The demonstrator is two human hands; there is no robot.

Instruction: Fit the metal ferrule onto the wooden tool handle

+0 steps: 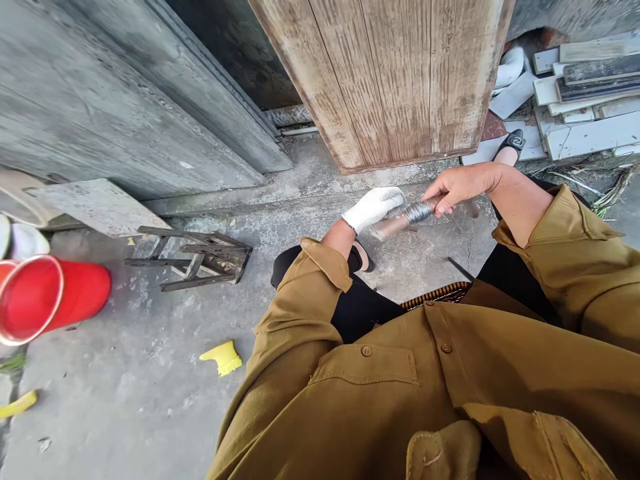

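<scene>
My right hand [457,187] is bare and closed around one end of a wooden stick wound with wire [393,228]. Silvery wire [418,213] is wrapped in a thick coil about the stick's middle, and the far end is blurred by motion. Just left of the coil is my left hand [375,208], in a white glove, with its fingers curled together. Whatever those fingers hold is hidden from this angle.
A wooden panel [390,80] leans in front of me. Left stand a small wooden stool tipped over [197,257] and red buckets [83,293]. A yellow piece [223,357] lies on the concrete. White boards [593,137] are piled at right.
</scene>
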